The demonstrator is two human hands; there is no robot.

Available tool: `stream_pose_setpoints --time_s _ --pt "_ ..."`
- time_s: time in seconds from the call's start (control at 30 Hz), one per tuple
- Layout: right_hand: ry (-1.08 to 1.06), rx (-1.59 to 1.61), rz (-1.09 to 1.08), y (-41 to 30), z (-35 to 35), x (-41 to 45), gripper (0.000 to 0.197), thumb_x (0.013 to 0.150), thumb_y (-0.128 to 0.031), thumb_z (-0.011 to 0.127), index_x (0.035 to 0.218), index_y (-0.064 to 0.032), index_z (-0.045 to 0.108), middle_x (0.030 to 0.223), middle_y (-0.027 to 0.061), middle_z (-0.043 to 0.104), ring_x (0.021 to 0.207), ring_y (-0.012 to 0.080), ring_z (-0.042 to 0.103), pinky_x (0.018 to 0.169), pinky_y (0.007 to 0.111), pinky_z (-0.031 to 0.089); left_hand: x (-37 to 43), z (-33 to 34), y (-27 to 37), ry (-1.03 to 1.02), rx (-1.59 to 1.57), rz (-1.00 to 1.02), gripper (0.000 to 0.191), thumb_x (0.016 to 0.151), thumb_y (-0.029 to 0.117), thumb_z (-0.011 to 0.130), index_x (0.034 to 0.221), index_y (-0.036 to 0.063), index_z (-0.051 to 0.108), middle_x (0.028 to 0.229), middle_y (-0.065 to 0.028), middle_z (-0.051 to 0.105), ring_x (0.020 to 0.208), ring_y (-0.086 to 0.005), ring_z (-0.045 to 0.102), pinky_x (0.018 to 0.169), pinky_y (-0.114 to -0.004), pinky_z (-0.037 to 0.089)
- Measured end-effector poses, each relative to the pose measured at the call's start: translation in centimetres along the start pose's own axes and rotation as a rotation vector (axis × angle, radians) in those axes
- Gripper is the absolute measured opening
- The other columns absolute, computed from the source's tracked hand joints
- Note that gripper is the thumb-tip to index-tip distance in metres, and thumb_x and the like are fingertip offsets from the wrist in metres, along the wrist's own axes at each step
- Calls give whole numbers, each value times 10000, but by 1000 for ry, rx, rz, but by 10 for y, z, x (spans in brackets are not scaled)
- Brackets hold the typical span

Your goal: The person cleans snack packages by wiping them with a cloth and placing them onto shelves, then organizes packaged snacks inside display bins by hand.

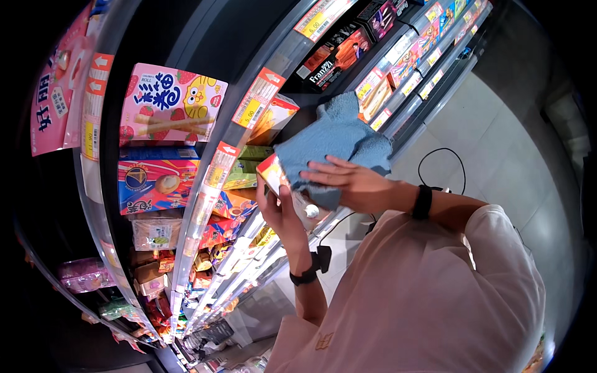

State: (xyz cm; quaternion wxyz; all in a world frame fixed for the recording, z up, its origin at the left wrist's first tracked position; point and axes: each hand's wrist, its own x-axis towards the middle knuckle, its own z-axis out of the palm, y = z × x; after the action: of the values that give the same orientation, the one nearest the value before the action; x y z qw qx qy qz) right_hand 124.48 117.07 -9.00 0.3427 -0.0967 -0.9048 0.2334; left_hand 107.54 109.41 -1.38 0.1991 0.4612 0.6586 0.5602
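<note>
A blue cloth (pixel 326 140) lies spread over a small snack box (pixel 273 172), whose red, yellow and white end shows at the cloth's left edge. My left hand (pixel 277 205) grips that end between thumb and fingers. Flat on top of the cloth rests my right hand (pixel 352 182), fingers pointing left and slightly apart; whether it pinches any fabric cannot be told. Most of the box is hidden under the cloth. Both wrists wear black bands. Close to the left of the cloth, another yellow and red snack box (pixel 275 116) stands on the shelf.
Store shelves with price-tag rails (pixel 252 98) run along the left and top. They hold a pink wafer roll box (pixel 172 105), a blue and red snack box (pixel 158 179), black snack boxes (pixel 336 56) and bagged snacks. A black cable (pixel 443 149) loops on the tiled floor at right.
</note>
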Motion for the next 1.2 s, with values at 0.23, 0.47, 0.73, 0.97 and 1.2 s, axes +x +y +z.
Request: stream_pose_setpoints --time_s 0.23,0.47,0.73,0.97,1.2 --pt "332 611 456 36 18 -15 189 957 -115 520 1006 -3 665 1567 200 298 1423 358 327 1182 454 256 33 0 27 -178 -10 220 550 953 20 568 1467 26 373 1233 -153 592 1049 -168 570 915 -266 450" --pt "380 922 623 31 34 -9 293 1029 -211 453 895 31 548 762 127 534 791 257 556 843 368 464 62 10 54 -366 913 821 620 799 16 704 1387 114 534 1228 -100 602 1124 -282 551 1045 -473 323" --pt "304 754 721 39 13 -10 286 1021 -232 459 893 16 524 759 170 522 712 289 524 704 392 444 92 21 11 -174 1048 794 551 855 1 637 1382 140 554 1290 -94 570 1206 -305 534 1045 -461 321" --pt "260 810 741 39 7 -9 288 1035 -201 435 837 3 485 726 55 476 678 180 425 644 355 402 95 23 8 -16 1070 718 443 915 43 568 1350 124 582 1311 -109 565 1204 -290 533 1041 -485 314" --pt "474 1968 849 50 1 2 383 1057 -259 379 1336 -25 495 1202 81 630 1069 211 627 936 365 509 -2 27 -4 -180 534 333 282 922 149 614 1178 32 624 1135 -157 640 981 -330 623 840 -419 490"
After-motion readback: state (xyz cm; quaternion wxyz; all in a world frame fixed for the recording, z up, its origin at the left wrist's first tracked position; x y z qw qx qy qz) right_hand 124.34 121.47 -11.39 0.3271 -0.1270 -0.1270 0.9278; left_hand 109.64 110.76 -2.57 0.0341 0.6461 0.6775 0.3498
